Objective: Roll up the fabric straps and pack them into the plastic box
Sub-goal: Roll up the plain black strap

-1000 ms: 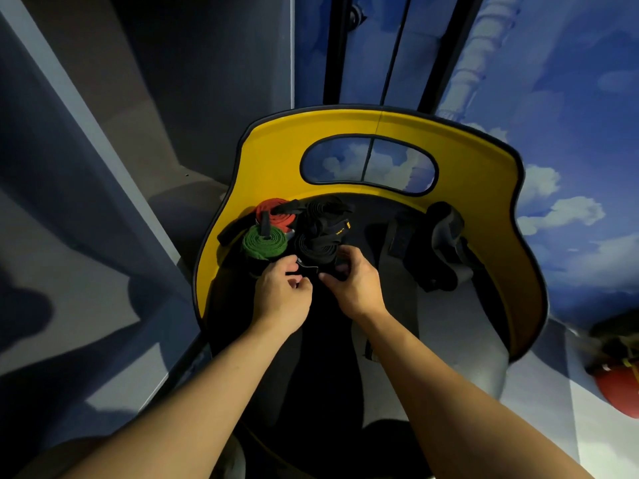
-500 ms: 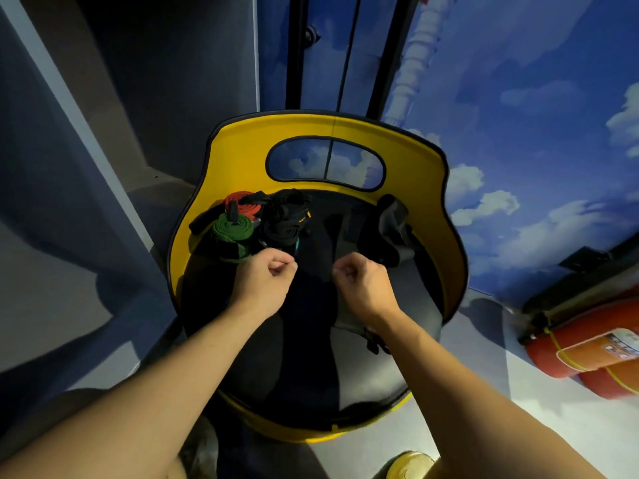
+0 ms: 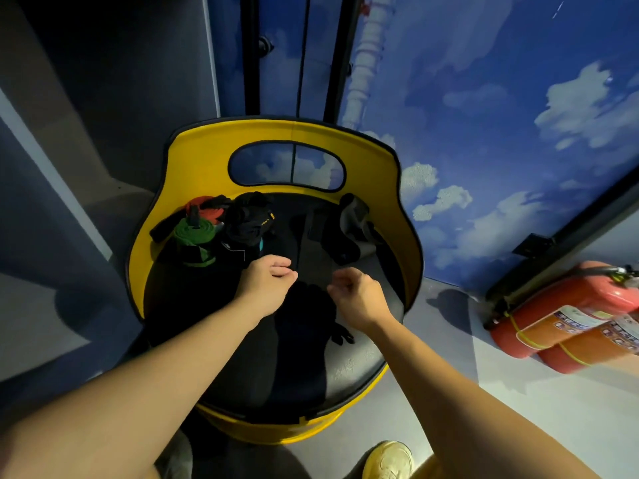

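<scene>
Head view, packed so far: you have 3 rolls standing at the back left of the seat: a green roll [image 3: 194, 230], a red roll [image 3: 207, 209] behind it, and a black roll [image 3: 249, 221] just beside both.
Head view, plastic box: dark and hard to make out under the rolls; you cannot tell its walls.
Head view, left to do: a loose black strap [image 3: 349, 229] lies unrolled at the back right of the yellow chair [image 3: 204, 164]; by my judgement it awaits rolling.
Head view, left hand [image 3: 266, 281]: fingers loosely curled, holding nothing you can see.
Head view, right hand [image 3: 356, 297]: fingers curled; whether they pinch a dark strap, you cannot tell.
Head view, surroundings: 2 fire extinguishers [image 3: 567, 316] on the floor at right.
</scene>
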The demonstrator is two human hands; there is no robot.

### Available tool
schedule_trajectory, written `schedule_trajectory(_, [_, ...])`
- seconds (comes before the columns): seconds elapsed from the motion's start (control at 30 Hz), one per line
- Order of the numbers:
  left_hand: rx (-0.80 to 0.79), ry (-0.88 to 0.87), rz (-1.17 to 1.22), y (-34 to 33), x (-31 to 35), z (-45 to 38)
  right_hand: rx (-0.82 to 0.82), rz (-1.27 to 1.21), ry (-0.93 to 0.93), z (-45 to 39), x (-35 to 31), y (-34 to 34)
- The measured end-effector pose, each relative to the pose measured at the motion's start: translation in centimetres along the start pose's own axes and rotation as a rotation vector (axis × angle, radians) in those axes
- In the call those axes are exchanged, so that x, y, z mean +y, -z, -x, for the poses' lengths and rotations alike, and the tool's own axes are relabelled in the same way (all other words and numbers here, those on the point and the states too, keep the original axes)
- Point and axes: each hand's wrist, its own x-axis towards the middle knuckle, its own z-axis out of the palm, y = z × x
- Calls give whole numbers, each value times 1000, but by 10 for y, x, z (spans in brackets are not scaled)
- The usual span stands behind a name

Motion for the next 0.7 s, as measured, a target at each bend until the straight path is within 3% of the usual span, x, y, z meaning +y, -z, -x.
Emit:
schedule_trajectory(0.37, [-85,234,191,-42,-6,-83,-102,-73,-235,-72,5,-24])
schedule_trajectory(0.7, [-22,267,199,-38,1,-90,71,-422,-413,-86,9,-26])
